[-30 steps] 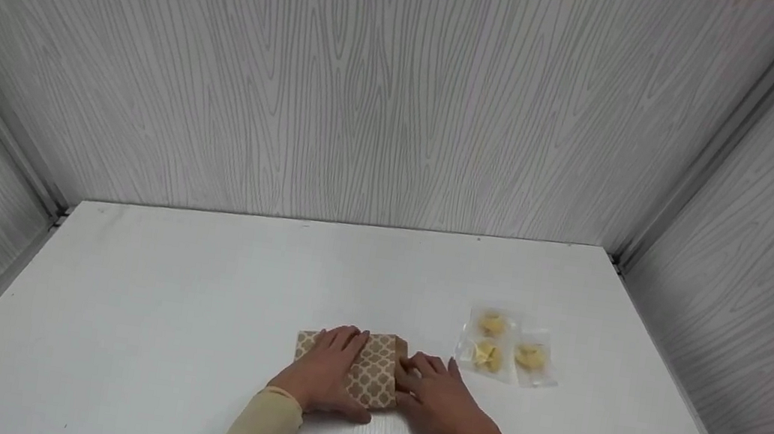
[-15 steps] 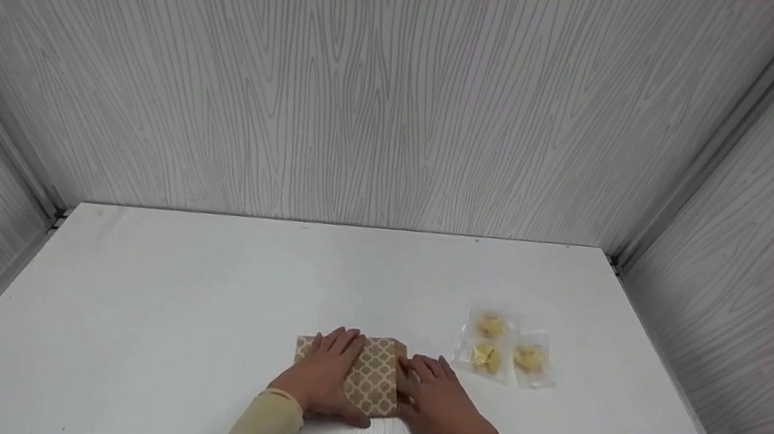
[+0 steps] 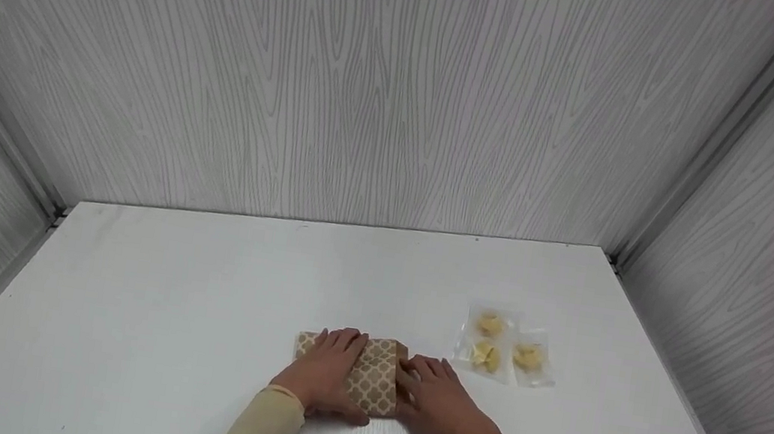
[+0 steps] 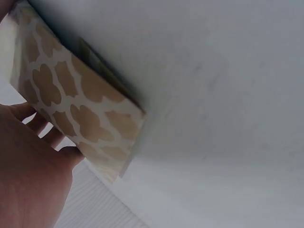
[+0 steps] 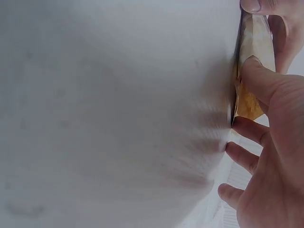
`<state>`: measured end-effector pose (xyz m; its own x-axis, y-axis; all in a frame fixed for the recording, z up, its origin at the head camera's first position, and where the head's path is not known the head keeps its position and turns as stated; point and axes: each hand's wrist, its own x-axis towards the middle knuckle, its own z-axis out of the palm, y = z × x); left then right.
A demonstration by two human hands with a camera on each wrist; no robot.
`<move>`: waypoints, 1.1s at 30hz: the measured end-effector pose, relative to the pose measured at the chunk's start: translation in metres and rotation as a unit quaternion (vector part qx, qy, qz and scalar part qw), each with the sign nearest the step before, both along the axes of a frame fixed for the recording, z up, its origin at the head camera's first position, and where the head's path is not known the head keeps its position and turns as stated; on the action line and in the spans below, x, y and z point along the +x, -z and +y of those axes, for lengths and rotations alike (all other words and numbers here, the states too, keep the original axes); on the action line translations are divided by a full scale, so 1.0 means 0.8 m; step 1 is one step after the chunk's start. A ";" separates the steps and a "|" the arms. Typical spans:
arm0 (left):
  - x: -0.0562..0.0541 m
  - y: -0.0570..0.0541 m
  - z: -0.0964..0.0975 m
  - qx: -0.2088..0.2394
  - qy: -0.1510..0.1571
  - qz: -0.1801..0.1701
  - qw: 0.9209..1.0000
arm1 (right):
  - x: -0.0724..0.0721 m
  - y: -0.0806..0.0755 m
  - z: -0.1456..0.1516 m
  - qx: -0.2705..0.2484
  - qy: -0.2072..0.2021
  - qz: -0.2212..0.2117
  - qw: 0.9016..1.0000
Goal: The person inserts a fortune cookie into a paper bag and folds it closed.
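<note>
A flat brown paper bag (image 3: pixel 374 385) with a pale lattice pattern lies on the table in front of the person. Spread over its left part is the left hand (image 3: pixel 323 381), palm down, with the thumb along the near edge. The left wrist view shows the bag's closed end (image 4: pixel 88 107) raised a little, a folded flap under it. At the right end, where the plain brown inside shows, the right hand (image 3: pixel 445 405) holds the bag's mouth (image 5: pixel 249 102) between thumb and index finger. Its other fingers are loosely extended near the tabletop. The bag's inside is hidden.
Several small clear packets with yellow pieces lie behind the right hand: a joined pair (image 3: pixel 486 355) and one packet (image 3: pixel 530 357) beside it. The white table (image 3: pixel 154 313) is enclosed by grey wood-grain panels (image 3: pixel 374 94) at the back and sides.
The bag's right end has shifted slightly toward the person, and its top face has flexed. Both hands stay nearly in place, and the packets lie where they were.
</note>
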<state>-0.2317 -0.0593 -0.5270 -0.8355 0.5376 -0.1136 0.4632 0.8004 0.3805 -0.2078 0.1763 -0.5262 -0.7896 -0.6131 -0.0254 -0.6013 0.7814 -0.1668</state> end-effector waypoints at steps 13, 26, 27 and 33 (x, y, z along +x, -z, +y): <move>0.003 -0.007 0.003 -0.012 0.002 0.002 1.000 | 0.003 -0.003 -0.001 -0.015 0.010 -0.010 1.000; 0.000 -0.006 0.004 -0.028 0.016 0.031 0.999 | 0.000 -0.004 0.000 0.018 0.009 -0.028 0.999; 0.000 -0.005 0.003 -0.029 0.015 0.032 0.999 | 0.000 -0.004 0.001 0.022 0.006 -0.026 0.999; 0.001 -0.005 -0.002 -0.022 0.003 0.027 0.999 | -0.006 -0.005 0.006 -0.043 0.022 -0.064 0.997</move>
